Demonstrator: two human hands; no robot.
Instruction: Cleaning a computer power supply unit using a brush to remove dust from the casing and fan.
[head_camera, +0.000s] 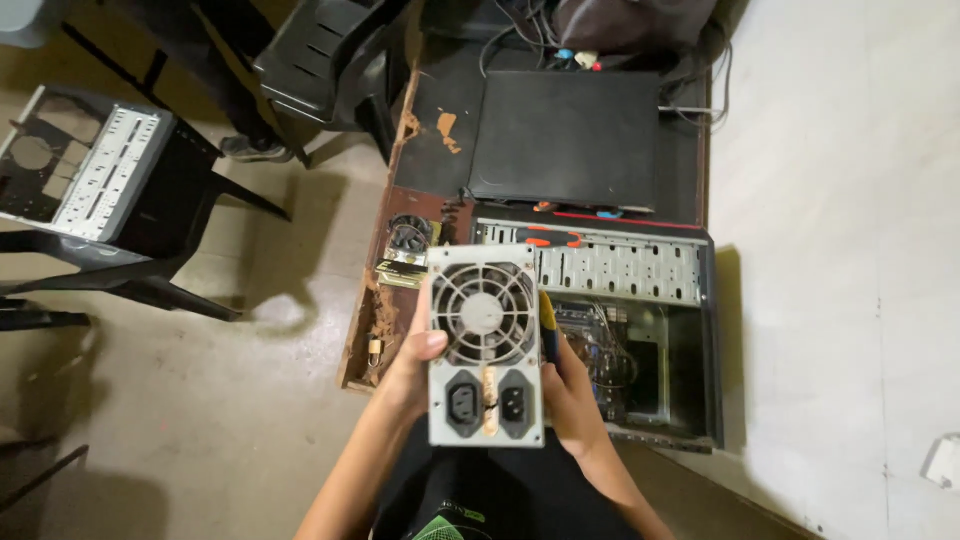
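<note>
Bare forearms with no sleeves, and a black garment (480, 490) bearing a green printed design.

The power supply unit (486, 345) in my hands covers most of both palms; of my right hand (572, 395) I see only the outer edge, and a yellow-and-black object (547, 322) behind the unit is too concealed to identify. The unit also screens the left portion of the open computer case (640, 330). The lower picture edge cuts off both my forearms.
</note>
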